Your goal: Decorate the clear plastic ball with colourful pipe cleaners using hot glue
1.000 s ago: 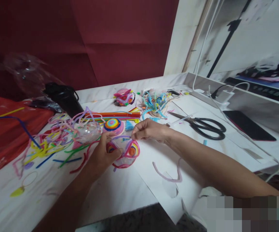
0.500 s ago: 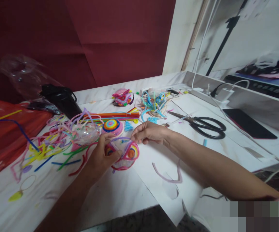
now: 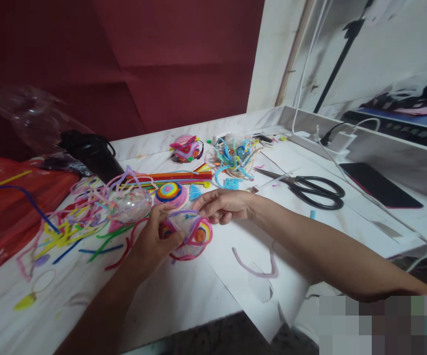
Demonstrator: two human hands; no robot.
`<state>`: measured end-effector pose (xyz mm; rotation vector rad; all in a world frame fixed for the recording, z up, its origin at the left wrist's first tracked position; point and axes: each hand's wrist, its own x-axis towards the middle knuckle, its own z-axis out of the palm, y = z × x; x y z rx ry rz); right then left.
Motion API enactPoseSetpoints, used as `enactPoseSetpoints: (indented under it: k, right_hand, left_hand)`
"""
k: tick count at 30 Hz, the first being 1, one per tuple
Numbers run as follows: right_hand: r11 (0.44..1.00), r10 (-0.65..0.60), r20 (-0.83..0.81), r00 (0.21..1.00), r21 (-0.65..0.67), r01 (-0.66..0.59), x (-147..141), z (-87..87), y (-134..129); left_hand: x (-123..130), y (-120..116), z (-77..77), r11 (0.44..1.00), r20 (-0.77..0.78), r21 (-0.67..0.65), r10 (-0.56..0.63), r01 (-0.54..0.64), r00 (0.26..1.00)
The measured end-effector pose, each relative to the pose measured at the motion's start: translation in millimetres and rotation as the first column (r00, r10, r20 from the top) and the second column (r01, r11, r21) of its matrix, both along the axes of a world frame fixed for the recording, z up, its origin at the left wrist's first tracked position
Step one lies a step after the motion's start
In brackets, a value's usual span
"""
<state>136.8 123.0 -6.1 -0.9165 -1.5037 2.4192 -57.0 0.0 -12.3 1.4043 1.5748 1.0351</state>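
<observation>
My left hand (image 3: 158, 236) grips a round clear piece trimmed with pipe cleaners (image 3: 187, 249), thumb on its front and fingers behind its left edge. Pink and purple strips outline the piece, with coloured coils on both sides and a pale middle. At its upper right edge is my right hand (image 3: 217, 204), its fingers curled in and the thumb and forefinger close together. Whatever lies between those fingertips is too small or hidden to make out. Just behind the piece sits a dome of coiled pipe cleaners (image 3: 171, 195) in yellow, orange, blue and pink.
Black-handled scissors (image 3: 302, 187) lie to the right, before a dark phone (image 3: 381, 185). Loose pipe cleaners (image 3: 65, 229) and a clear ball (image 3: 130, 206) are on the left, near a black bottle (image 3: 91, 153). White paper (image 3: 231, 271) overhangs the table's front edge.
The fingers of my right hand have shifted slightly left along the piece's upper edge. My left hand keeps its grip. The camera view has moved a little.
</observation>
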Motion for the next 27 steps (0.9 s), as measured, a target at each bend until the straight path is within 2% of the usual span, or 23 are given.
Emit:
enactPoseSetpoints:
  k: [4,9,13,20,23,27]
  right_hand:
    - [0.998,0.052,-0.032,0.998,-0.033,-0.053,0.1,-2.2,2.9]
    - [1.0,0.006,-0.102,0.995,-0.016,-0.007,-1.7,-6.6,1.1]
    - [1.0,-0.026,-0.156,0.987,0.004,0.027,-1.9,-7.8,-2.1]
    - [0.997,-0.067,-0.199,0.978,0.019,0.072,1.7,-5.8,-6.6]
    - [0.996,-0.076,-0.206,0.976,0.023,0.083,1.7,-4.4,-8.6]
    - [0.995,-0.086,-0.203,0.976,0.032,0.094,1.8,-2.6,-10.1]
  left_hand:
    - [2.5,-0.9,4.4,0.999,0.064,-0.028,-0.014,0.016,0.998]
    - [1.5,-1.8,4.4,0.998,0.058,-0.055,0.009,-0.006,0.998]
    - [-0.2,-1.7,5.1,0.998,0.072,-0.05,-0.029,0.033,0.997]
    - [-2.3,-3.6,18.5,0.983,0.195,-0.15,-0.074,0.104,0.978]
    - [-0.9,-3.8,19.6,0.987,0.212,-0.132,-0.064,0.094,0.975]
    - [-0.1,-2.8,14.8,0.992,0.162,-0.097,-0.064,0.08,0.985]
